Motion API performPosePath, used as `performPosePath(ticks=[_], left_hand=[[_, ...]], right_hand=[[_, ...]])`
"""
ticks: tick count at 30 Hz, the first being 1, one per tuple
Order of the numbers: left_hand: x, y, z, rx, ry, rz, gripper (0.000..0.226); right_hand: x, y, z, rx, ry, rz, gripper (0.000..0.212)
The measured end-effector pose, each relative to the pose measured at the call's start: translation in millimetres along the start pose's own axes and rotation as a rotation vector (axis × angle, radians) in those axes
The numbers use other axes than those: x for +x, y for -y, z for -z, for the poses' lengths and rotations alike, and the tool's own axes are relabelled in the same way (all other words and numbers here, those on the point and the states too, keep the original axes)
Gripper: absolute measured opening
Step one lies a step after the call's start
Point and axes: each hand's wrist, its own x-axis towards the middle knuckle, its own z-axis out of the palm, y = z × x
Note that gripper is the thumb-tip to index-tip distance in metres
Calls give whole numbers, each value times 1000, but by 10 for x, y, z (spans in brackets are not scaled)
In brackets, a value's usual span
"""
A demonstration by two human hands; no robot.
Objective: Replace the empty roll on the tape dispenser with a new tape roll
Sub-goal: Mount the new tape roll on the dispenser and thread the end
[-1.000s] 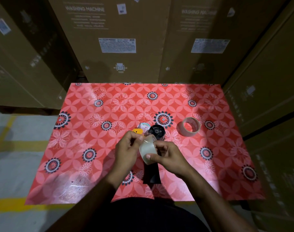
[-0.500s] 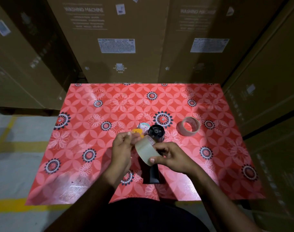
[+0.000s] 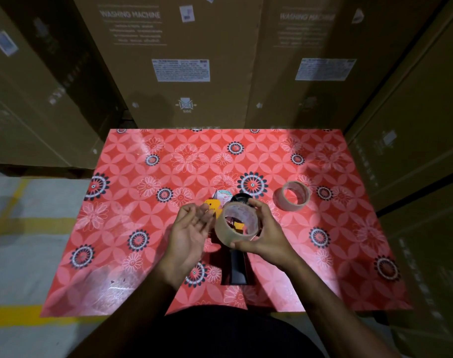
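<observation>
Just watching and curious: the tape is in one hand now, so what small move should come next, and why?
Probably lower the clear tape roll onto the dispenser hub. The right hand holds the roll just above the dispenser lying on the table, the left hand is open beside it, and the other roll lies apart.

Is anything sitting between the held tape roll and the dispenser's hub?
Nothing visible. The right hand holds the tape roll just over the dispenser; its black hub looks bare. The left hand is open alongside.

Clear tape roll [image 3: 237,224] held above black dispenser [image 3: 235,267], empty roll [image 3: 291,195] right
</observation>
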Motion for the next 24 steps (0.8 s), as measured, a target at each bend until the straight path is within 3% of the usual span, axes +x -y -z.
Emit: performPosePath(ticks=[3, 7, 10, 13, 17, 20, 24], left_hand=[[54, 20, 154, 8, -28, 79, 13], [114, -53, 214, 84, -95, -9, 16], [137, -187, 187, 519, -7, -138, 17], [180, -273, 92, 1069, 174, -135, 54], [470, -198, -118, 1554, 322, -237, 103], [721, -72, -223, 1651, 376, -209, 116], [903, 37, -217, 1635, 377, -177, 113]], right_hand=[[80, 6, 107, -132, -72, 71, 89], [218, 11, 212, -245, -62, 114, 89], [347, -15, 274, -329, -68, 121, 92], [487, -20, 321, -425, -73, 142, 95], [730, -35, 335, -526, -26, 140, 104], [864, -86, 305, -585, 8, 118, 104], [965, -180, 316, -618, 14, 143, 101]])
